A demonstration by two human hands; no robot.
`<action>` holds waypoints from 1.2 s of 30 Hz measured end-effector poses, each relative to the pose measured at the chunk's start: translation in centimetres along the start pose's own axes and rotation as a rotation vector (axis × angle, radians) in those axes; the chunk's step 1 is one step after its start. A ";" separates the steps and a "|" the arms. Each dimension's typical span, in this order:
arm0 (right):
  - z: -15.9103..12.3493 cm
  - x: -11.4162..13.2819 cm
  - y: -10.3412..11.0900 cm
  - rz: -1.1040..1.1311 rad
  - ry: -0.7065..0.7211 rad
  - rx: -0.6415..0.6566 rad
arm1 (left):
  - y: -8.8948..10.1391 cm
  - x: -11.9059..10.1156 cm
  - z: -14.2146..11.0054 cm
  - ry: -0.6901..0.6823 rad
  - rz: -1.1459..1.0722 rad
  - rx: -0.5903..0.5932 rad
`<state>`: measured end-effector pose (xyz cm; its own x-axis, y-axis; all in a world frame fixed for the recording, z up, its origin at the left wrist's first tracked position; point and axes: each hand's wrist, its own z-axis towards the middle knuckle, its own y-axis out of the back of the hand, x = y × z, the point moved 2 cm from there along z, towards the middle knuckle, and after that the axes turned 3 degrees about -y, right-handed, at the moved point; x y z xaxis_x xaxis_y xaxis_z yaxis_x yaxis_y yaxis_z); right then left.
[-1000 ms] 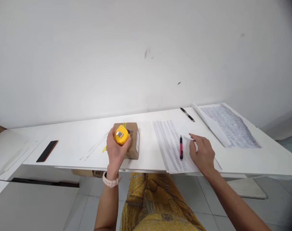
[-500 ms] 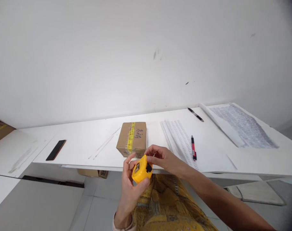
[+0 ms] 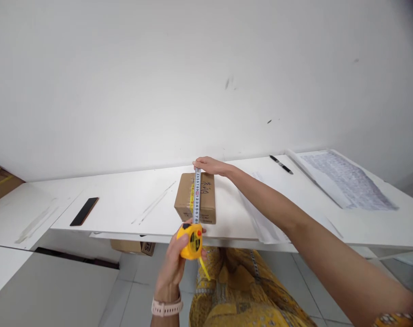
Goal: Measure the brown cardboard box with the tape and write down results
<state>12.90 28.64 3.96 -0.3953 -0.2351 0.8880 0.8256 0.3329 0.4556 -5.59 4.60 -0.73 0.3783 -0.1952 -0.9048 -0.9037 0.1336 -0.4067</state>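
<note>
A yellow tape measure (image 3: pixel 191 243) is gripped in my left hand (image 3: pixel 174 261), just in front of the table's near edge. Its numbered blade (image 3: pixel 197 195) runs out over the top of a small cardboard box (image 3: pixel 206 200), away from me. At the box's far edge, my right hand (image 3: pixel 208 165) has its fingers closed on the blade's end. The box carries yellow printed tape and dark handwriting; the blade covers part of the tape. A yellow strap (image 3: pixel 204 269) hangs from the case.
On the white table (image 3: pixel 125 200), a black phone-like slab (image 3: pixel 84 211) lies to the left. Paper sheets (image 3: pixel 257 213), partly under my right arm, a black pen (image 3: pixel 281 164) and a written sheet (image 3: pixel 346 179) lie rightward. Another cardboard box (image 3: pixel 2 181) sits far left. The wall stands behind.
The blade is now pulled out across the box. My right hand has moved from beside the case to the box's far edge; my left hand has turned the case and lowered it slightly.
</note>
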 end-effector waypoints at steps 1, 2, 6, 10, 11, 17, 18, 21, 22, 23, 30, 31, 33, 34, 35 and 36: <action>0.9 -0.4 -0.3 -0.044 0.004 -0.023 | -0.1 -0.1 0.6 0.007 -0.017 -0.021; 1.6 -0.8 -0.5 -0.078 0.003 -0.040 | -0.3 -0.3 1.1 0.020 -0.031 -0.038; 2.9 -2.5 -1.5 -0.115 -0.012 -0.059 | -0.6 -0.3 2.1 0.081 -0.065 -0.061; 2.6 -3.6 -1.8 -0.091 -0.003 -0.067 | -0.3 0.3 1.4 0.102 -0.112 -0.076; 2.4 -3.8 -1.9 -0.080 -0.002 -0.066 | -0.3 0.4 1.1 0.104 -0.119 -0.083; 2.1 -4.5 -2.3 -0.028 -0.041 -0.037 | -0.3 0.6 0.3 0.122 -0.136 -0.095; 2.1 -4.6 -2.4 -0.026 -0.041 -0.050 | -0.3 0.6 0.4 0.119 -0.135 -0.101; 2.0 -4.7 -2.5 -0.037 0.006 -0.135 | -0.4 0.5 0.8 0.112 -0.116 -0.115; 1.8 -4.6 -2.4 -0.044 0.030 -0.166 | -0.3 0.4 0.9 0.108 -0.101 -0.110; 1.6 -4.3 -2.2 -0.048 0.054 -0.194 | -0.2 0.3 0.9 0.102 -0.078 -0.099; -4.9 -0.1 1.3 0.039 0.197 -0.307 | 4.1 -5.0 1.1 -0.021 0.252 0.062; -6.2 0.4 1.4 0.049 0.195 -0.296 | 5.1 -6.4 1.6 -0.054 0.306 0.059; -8.8 0.7 0.7 0.056 0.168 -0.291 | 7.0 -9.3 3.1 -0.086 0.408 0.086; -10.0 0.6 0.0 0.059 0.146 -0.301 | 7.9 -10.6 4.1 -0.095 0.441 0.114; -11.0 0.3 -0.9 0.064 0.122 -0.312 | 8.7 -11.6 5.2 -0.073 0.476 0.171; -11.9 -0.2 -2.0 0.075 0.100 -0.324 | 9.4 -12.4 6.4 -0.049 0.507 0.232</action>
<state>16.12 17.21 2.13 -0.3006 -0.3146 0.9004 0.9421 0.0491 0.3317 -17.51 14.49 5.82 -0.0782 -0.0062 -0.9969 -0.9095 0.4100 0.0688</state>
